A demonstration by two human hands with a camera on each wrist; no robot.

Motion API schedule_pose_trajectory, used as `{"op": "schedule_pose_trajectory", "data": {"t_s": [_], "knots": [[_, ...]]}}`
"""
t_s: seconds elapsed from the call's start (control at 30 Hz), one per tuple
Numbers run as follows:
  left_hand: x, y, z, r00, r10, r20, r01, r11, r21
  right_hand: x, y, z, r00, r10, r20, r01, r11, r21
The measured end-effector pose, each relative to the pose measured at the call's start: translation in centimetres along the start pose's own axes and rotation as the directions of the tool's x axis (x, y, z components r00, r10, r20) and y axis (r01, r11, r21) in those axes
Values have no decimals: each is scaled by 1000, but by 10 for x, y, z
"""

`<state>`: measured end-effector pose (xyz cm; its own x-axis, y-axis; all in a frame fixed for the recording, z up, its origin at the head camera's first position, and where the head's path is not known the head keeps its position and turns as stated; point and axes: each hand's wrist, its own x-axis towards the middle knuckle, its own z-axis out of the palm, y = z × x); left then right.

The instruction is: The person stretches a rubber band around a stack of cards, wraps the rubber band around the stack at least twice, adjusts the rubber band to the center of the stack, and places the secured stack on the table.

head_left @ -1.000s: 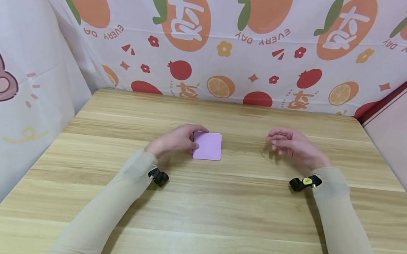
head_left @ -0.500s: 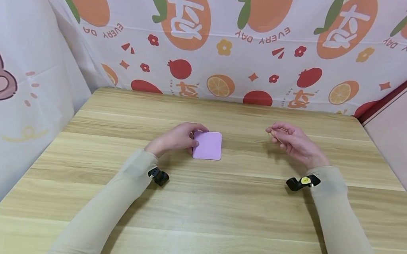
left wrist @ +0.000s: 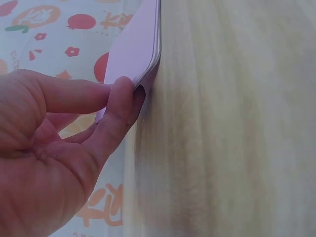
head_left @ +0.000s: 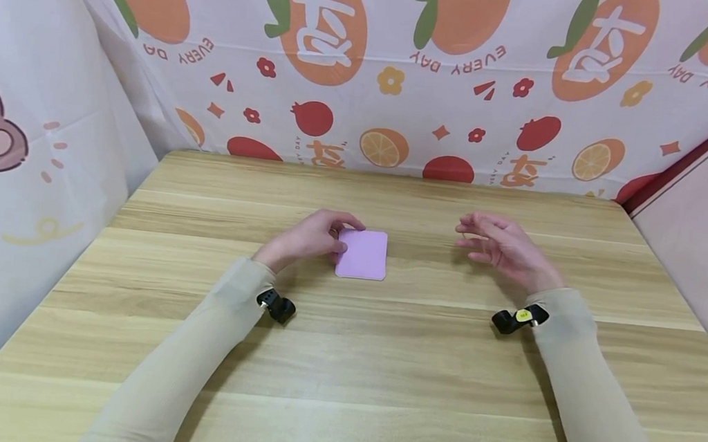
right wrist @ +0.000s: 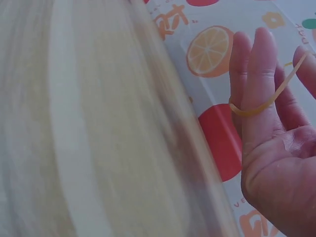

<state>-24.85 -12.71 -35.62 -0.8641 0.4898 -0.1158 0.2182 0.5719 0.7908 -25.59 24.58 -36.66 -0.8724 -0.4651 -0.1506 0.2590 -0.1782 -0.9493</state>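
In the head view, a square stack of thin purple cards (head_left: 365, 255) with rounded corners is at the table's middle. My left hand (head_left: 310, 237) pinches its left edge, thumb on the near face. The left wrist view shows the layered edge of the cards (left wrist: 132, 49) between thumb and fingers. My right hand (head_left: 506, 250) is over the table to the right, apart from the cards. A thin yellowish rubber band (right wrist: 251, 111) loops round its fingers, stretched across to another digit at the right wrist view's edge. Those fingers are mostly straight and spread.
The wooden table (head_left: 380, 369) spreads under both arms. Behind its far edge hangs a white curtain (head_left: 362, 117) printed with fruit. Another cloth (head_left: 78, 158) with a pink cartoon shape is at the left. Black wrist cameras (head_left: 276, 306) are strapped over the sleeves.
My right hand has shifted a little left and its fingers, drawn together half a second ago, have spread apart again. The left hand and the cards have stayed nearly still.
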Motion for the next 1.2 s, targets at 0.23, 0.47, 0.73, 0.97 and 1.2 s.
{"op": "schedule_pose_trajectory", "data": {"t_s": [0.23, 0.47, 0.73, 0.97, 1.2], "knots": [[-1, 4, 1, 1000, -13, -19, 12, 998, -64, 3, 2, 8, 1000, 6, -5, -6, 1000, -13], [-1, 7, 2, 999, -31, -35, 26, 991, -132, 5, 4, 17, 1000, -1, -11, 1, 999, -40], [-3, 13, 3, 999, -19, -40, 11, 982, -188, 9, 7, 32, 999, -28, 30, 30, 997, -72], [-8, 27, 5, 1000, -6, -11, 3, 967, -254, 12, 11, 56, 998, -51, 45, 58, 984, -169], [-10, 36, 9, 999, 40, -1, -39, 966, -254, 14, 16, 77, 999, -29, 33, 36, 971, -237]]}}
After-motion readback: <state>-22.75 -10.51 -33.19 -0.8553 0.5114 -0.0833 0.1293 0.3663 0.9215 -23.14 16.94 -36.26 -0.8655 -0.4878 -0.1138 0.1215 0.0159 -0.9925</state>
